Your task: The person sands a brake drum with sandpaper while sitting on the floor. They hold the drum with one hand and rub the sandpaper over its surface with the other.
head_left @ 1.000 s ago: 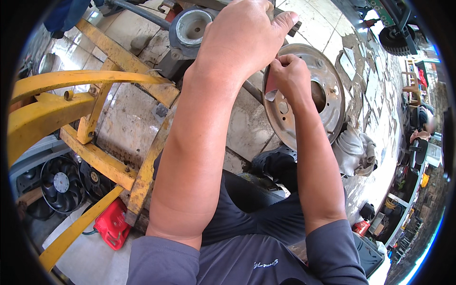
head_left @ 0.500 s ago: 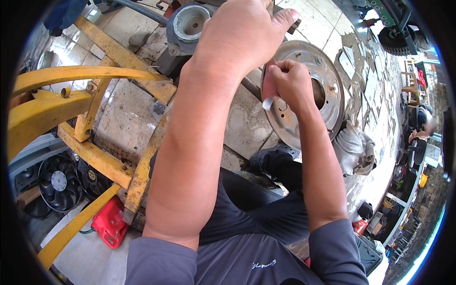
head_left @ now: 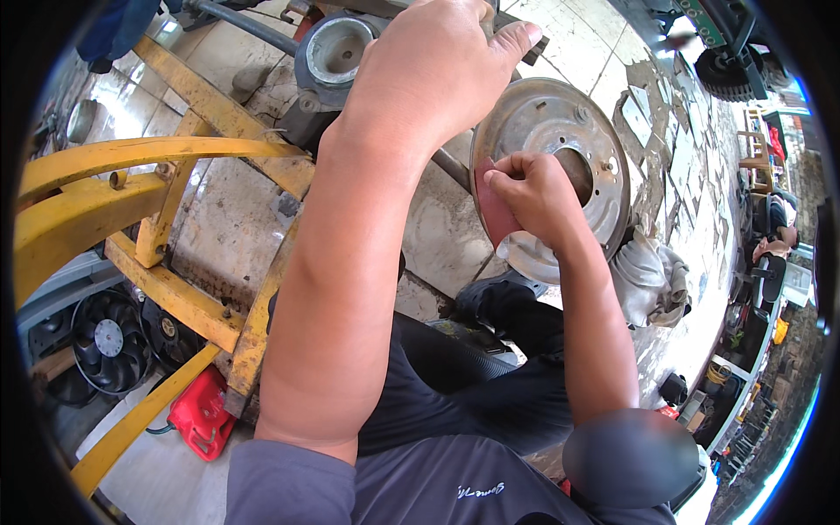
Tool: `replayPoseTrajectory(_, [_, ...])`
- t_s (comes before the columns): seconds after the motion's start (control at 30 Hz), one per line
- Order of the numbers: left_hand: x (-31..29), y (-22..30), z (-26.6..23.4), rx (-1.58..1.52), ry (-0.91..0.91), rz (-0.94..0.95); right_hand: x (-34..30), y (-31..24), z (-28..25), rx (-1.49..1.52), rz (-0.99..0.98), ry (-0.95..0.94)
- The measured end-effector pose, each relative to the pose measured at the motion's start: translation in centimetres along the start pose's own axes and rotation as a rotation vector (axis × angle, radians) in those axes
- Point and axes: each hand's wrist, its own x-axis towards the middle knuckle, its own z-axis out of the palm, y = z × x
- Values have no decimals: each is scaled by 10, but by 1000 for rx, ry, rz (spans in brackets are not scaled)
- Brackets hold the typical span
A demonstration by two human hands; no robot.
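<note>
My right hand (head_left: 535,194) pinches a folded reddish sheet of sandpaper (head_left: 496,208) between thumb and fingers. The sheet lies against the left part of a round, rust-stained metal brake backing plate (head_left: 604,219) with a large centre hole. Higher up and farther left, my left hand (head_left: 437,66) reaches over a dark metal part (head_left: 535,51), its thumb stretched out to the right. The other fingers are mostly hidden or cut off by the upper edge, so their grip cannot be made out. Beside that hand is a grey metal ring-shaped mount (head_left: 337,57).
A worn yellow metal frame (head_left: 210,101) fills the left side. Below it are black cooling fans (head_left: 107,339) and a red plastic container (head_left: 203,411). A grey rag (head_left: 652,276) lies by the plate. Broken tile pieces (head_left: 682,157) cover the floor at right, near a tool-filled shelf (head_left: 744,385).
My right hand has slid down along the plate's left side with the sandpaper, and more of the sheet shows. My left hand stays almost in place.
</note>
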Motion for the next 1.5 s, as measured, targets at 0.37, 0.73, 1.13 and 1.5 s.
replayPoseTrajectory(0.37, [5, -6, 2, -5, -54, -30, -8, 14, -12, -17, -43, -183])
replayPoseTrajectory(0.73, [-2, 3, -2, 14, -40, 20, -17, 0, -15, -164, -42, -231])
replayPoseTrajectory(1.13, [-3, 5, -6, -10, -40, 28, -42, -13, -13, -201, -14, -166])
replayPoseTrajectory(1.5, [-3, 1, 0, 24, -21, 25, -26, -2, 10, -45, -103, 137])
